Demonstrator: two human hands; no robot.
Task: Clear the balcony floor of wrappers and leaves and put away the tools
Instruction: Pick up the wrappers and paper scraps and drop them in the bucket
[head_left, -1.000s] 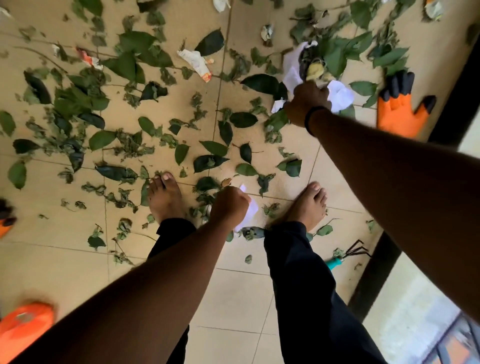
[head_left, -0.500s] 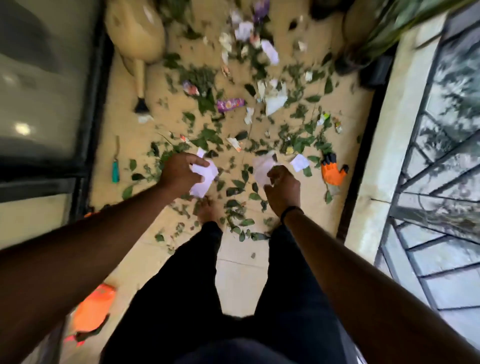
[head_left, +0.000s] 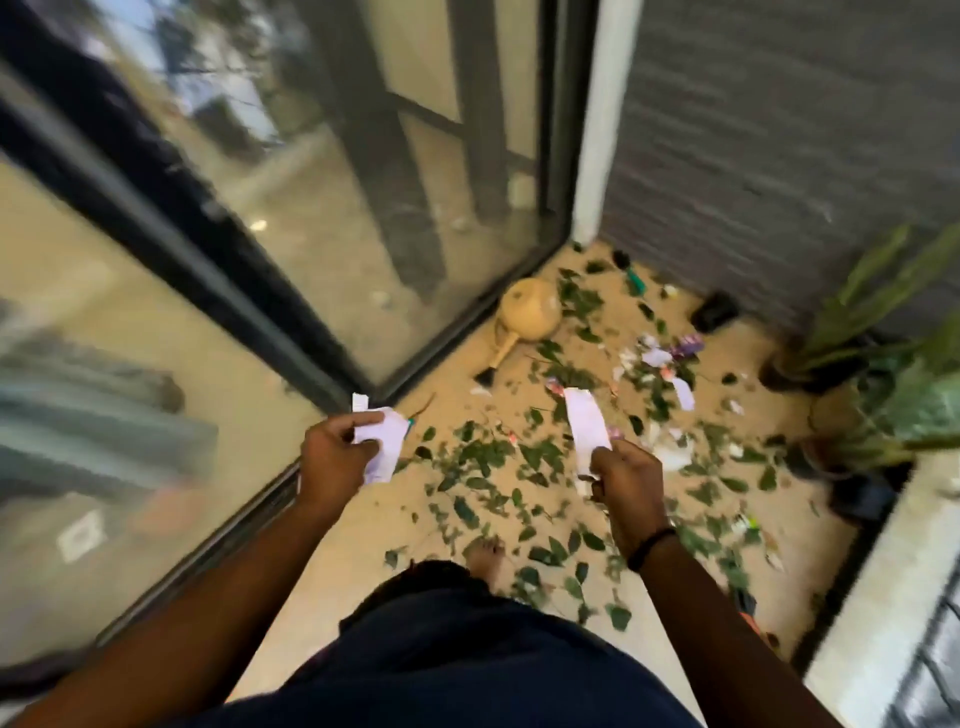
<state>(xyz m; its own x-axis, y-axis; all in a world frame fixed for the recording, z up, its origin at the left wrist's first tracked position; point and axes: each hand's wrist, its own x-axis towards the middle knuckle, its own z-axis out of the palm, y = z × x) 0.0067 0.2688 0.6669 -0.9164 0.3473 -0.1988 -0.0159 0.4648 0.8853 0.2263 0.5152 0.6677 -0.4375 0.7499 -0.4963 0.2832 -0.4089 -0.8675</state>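
Both hands were held above the balcony floor (head_left: 363, 530), the left hand (head_left: 332, 457) pinching crumpled wrappers (head_left: 382, 441), the right hand (head_left: 626, 480) pinching a long paper strip (head_left: 587, 428). More wrappers (head_left: 657, 358) and leaves (head_left: 483, 457) lay ahead of the watering can (head_left: 530, 312) side, likely nearer the right grip.

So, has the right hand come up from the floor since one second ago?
Yes. The right hand was down at the litter beside the orange glove; now it is raised well above the floor tiles, its grip on a white paper strip.
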